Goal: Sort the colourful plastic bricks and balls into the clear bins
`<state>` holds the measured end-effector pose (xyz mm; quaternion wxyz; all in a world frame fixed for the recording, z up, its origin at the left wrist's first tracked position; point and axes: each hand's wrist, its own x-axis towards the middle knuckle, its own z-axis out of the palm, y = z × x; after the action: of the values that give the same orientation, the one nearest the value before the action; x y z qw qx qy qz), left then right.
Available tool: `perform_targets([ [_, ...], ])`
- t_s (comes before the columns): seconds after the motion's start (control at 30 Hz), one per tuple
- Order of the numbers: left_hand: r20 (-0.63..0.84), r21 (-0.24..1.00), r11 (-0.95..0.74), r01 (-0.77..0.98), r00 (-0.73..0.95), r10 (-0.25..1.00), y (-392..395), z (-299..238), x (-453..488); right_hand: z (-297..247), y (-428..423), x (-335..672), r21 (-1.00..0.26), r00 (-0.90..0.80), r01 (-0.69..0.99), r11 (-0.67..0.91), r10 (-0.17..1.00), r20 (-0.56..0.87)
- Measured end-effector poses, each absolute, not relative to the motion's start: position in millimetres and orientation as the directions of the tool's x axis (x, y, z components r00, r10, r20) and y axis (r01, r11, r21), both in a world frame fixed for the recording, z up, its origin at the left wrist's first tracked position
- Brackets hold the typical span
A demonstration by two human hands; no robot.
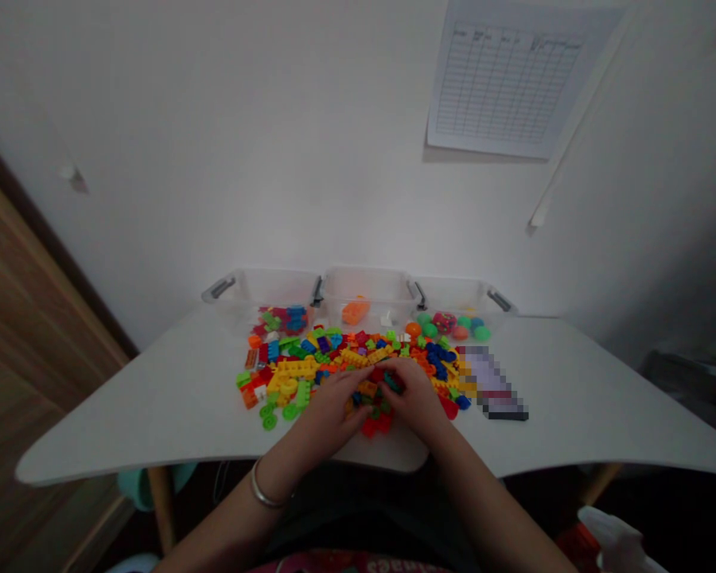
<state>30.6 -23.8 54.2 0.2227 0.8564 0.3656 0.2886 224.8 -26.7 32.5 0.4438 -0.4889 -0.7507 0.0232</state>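
A heap of coloured toy bricks (334,362) is spread over the middle of a white table (155,398). My left hand (328,406) and my right hand (414,394) rest on the near edge of the heap, fingers curled toward each other. Between the fingertips sit small bricks (377,390), red, orange and dark green. Both hands look closed on these pieces, though exactly which piece each one grips is too small to make out. A silver bangle (266,493) circles my left wrist.
Three clear plastic tubs stand along the wall: the left tub (239,290) holds mixed bricks, the middle tub (363,290) an orange piece, the right tub (477,298) round coloured pieces. A pixelated flat object (495,386) lies right of the heap. A paper chart (507,79) hangs on the wall.
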Motion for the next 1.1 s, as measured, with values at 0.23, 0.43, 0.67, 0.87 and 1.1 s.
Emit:
perform_targets([
  [0.23, 0.338, 0.512, -0.666, 0.543, 0.585, 0.737, -26.9, 58.5, 24.8, 51.6, -4.5, 271.3, -0.535, 0.154, 0.742, 0.404, 0.674, 0.723],
  [0.43, 0.362, 0.479, -0.625, 0.617, 0.51, 0.78, -19.7, 57.0, 18.7, 88.8, 37.7, 333.1, -0.604, 0.47, 0.768, 0.215, 0.453, 0.758],
  [0.67, 0.29, 0.445, -0.576, 0.686, 0.498, 0.817, -23.7, 59.6, 26.1, 90.4, 64.8, 346.8, -0.555, 0.499, 0.828, -0.074, 0.548, 0.671],
  [0.87, 0.25, 0.426, -0.554, 0.715, 0.495, 0.832, -23.4, 61.3, 22.5, 68.7, 72.2, 350.4, -0.37, 0.423, 0.901, -0.225, 0.642, 0.64],
  [1.1, 0.236, 0.404, -0.535, 0.742, 0.48, 0.845, -22.4, 60.7, 21.6, 64.1, 69.7, 364.3, -0.266, 0.257, 0.959, -0.101, 0.71, 0.655],
])
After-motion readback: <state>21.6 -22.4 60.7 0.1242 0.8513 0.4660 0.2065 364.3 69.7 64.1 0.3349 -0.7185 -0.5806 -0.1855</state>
